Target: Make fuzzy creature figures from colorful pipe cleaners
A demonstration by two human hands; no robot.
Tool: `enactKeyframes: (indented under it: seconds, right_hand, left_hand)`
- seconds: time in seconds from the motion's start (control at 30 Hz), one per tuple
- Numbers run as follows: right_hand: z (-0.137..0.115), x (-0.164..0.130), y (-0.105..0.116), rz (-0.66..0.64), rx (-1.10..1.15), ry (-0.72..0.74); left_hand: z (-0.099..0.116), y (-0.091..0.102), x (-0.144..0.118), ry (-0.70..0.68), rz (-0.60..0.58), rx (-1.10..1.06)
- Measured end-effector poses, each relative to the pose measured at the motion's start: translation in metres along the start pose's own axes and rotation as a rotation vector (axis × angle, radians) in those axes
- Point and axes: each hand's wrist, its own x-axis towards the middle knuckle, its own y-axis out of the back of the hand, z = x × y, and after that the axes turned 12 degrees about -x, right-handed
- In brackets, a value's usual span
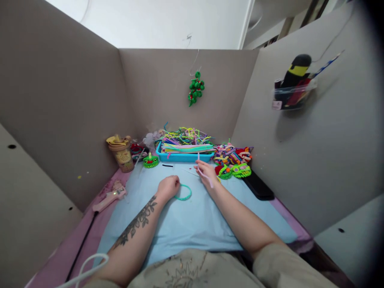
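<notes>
Resting on the blue mat (192,224) mid-surface, the left hand (168,187) is curled loosely beside a teal ring (183,193), touching it. Just beyond, the right hand (207,173) pinches a pale pink pipe cleaner (203,170). Farther back, near the surface's far edge, sits a blue tray (183,157) of pipe cleaners.

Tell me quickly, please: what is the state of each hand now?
Left hand: closed, holding a teal pipe cleaner ring.
Right hand: closed on a pale pink pipe cleaner.
</notes>
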Motion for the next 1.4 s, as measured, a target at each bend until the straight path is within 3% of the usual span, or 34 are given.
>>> enactKeyframes:
  seconds: [0.13,0.23,0.37,0.53,0.6,0.7,0.77,0.9,1.1,1.23,1.4]
  right_hand:
    - [0.001,-0.015,-0.008,-0.199,-0.087,-0.042]
    - [-0.003,-0.025,-0.011,-0.335,-0.140,-0.025]
    - [-0.006,-0.032,-0.013,-0.386,-0.149,-0.033]
    - [-0.002,-0.035,-0.013,-0.463,0.000,-0.101]
    - [-0.002,-0.038,-0.013,-0.523,0.052,-0.141]
    - [-0.003,-0.045,-0.014,-0.646,0.092,-0.217]
    - [-0.002,-0.049,-0.015,-0.721,0.110,-0.260]
    - [0.002,-0.053,-0.018,-0.820,0.144,-0.351]
    - [0.007,-0.050,-0.016,-0.732,0.250,-0.337]
    - [0.007,-0.048,-0.015,-0.642,0.276,-0.248]
    - [0.007,-0.038,-0.013,-0.523,0.356,-0.252]
  left_hand:
    - [-0.006,0.004,0.005,0.117,0.089,0.033]
    - [-0.007,0.007,0.004,0.074,0.073,-0.033]
    - [-0.005,0.004,0.002,0.077,0.051,-0.065]
    - [-0.007,0.003,0.007,0.133,0.148,-0.089]
    - [-0.006,0.005,0.009,0.106,0.203,-0.261]
    - [-0.004,0.009,0.012,0.096,0.235,-0.806]
    - [-0.002,0.011,0.012,0.132,0.193,-1.115]
    - [-0.001,0.014,0.009,0.215,0.152,-1.392]
    - [-0.003,0.014,0.011,0.274,0.272,-1.465]
    - [-0.010,0.014,0.015,0.325,0.426,-1.458]
    - [-0.022,0.018,0.018,0.393,0.603,-1.472]
